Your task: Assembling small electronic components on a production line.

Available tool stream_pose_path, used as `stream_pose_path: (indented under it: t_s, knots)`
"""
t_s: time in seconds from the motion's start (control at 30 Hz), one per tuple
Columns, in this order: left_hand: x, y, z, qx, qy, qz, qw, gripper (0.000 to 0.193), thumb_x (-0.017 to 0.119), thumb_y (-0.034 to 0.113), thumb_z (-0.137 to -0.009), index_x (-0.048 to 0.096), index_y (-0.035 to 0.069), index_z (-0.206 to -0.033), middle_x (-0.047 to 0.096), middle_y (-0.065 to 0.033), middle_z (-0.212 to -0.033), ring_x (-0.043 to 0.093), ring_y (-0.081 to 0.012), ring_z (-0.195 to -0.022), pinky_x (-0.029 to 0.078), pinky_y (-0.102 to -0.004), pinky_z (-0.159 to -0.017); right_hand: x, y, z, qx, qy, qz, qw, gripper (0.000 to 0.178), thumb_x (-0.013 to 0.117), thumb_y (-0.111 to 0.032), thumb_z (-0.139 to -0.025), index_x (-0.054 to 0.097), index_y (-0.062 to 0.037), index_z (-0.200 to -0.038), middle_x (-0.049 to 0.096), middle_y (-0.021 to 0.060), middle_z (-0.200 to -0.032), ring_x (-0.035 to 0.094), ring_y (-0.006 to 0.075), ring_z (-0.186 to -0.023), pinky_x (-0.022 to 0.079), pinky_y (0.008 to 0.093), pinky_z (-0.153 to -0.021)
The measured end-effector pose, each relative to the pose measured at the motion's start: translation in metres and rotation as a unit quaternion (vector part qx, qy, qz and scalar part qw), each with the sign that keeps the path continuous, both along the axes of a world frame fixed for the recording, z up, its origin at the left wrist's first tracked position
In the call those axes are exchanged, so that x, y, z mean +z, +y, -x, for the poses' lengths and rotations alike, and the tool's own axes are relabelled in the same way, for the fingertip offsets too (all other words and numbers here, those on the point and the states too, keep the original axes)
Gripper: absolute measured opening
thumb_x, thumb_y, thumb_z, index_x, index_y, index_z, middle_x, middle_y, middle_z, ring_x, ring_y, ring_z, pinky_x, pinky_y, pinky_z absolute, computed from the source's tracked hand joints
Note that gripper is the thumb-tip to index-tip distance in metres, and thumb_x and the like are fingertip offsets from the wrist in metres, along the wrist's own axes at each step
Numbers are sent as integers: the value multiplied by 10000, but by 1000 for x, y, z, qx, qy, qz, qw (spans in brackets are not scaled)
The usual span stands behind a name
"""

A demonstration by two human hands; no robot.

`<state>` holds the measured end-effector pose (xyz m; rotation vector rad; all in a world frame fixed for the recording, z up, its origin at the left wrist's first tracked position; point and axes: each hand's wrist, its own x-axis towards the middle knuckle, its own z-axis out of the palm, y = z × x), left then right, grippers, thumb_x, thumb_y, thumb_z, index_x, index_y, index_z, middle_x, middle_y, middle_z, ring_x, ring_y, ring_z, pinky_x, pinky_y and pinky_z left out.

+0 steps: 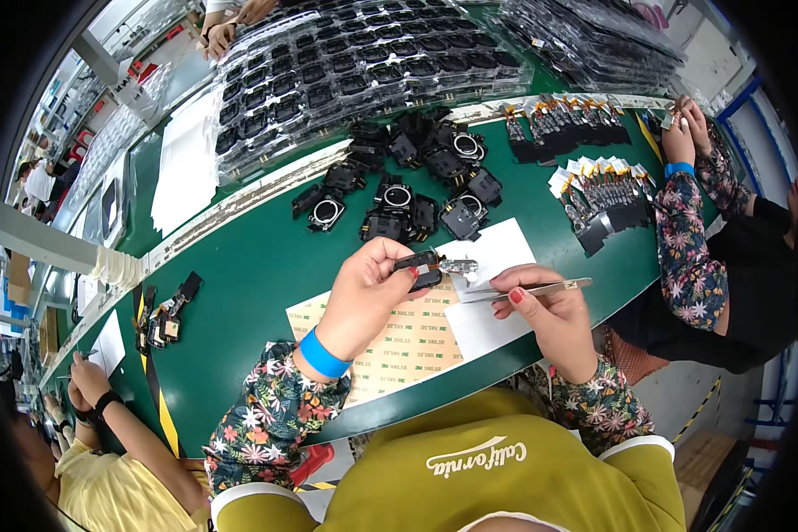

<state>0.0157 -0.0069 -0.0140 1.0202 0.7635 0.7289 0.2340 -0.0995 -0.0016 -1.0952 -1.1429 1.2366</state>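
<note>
Two hands work above the smooth green surface. The left hand pinches a small black plastic part in its fingers. The right hand pinches thin metal tweezers.

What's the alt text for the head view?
Over a green table, the person's left hand holds a small black part while the right hand holds metal tweezers beside it. Behind lie a pile of black parts and trays; a co-worker's hands work at right.
</note>
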Motion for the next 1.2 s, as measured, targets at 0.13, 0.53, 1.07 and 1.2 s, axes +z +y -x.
stream_pose_path:
  t_s: [0.13, 0.53, 1.07, 1.2]
  knots:
    - [0, 0, -1, 5, 3, -1, 1000, 91, 469, -29, -910, 484, -10, -997, 617, -66, -953, 626, -114, -853, 540, -265, -806, -6, -1, 0, -15, -17, 24, 999, 196, 557, -106, -922, 586, 45, -1044, 623, 150, -1044, 619, 186, -862, 515, 296, -775]
    - [-1, -1, -3, 12, 1, -1, 1000, 85, 468, -37, -904, 487, -16, -983, 620, -59, -925, 625, -103, -836, 536, -249, -786, -6, 2, 7, -51, -20, 11, 998, 184, 550, -76, -921, 593, 56, -1041, 642, 164, -1042, 631, 196, -891, 519, 303, -799]
    - [-1, -1, -4, 9, 24, -26, 999, 94, 470, -49, -897, 497, -13, -980, 622, -49, -915, 614, -84, -818, 526, -222, -748, 10, 11, -7, 3, 151, 137, 979, 214, 554, -158, -928, 599, -14, -1080, 663, 156, -990, 599, 146, -736, 471, 235, -640]
    - [3, -3, -6, 6, 22, -32, 999, 106, 474, -54, -893, 503, -6, -983, 624, -39, -897, 612, -78, -810, 512, -206, -699, 13, 12, 0, -15, 214, 143, 966, 235, 560, -196, -928, 599, -28, -1088, 665, 152, -992, 575, 133, -690, 437, 220, -585]
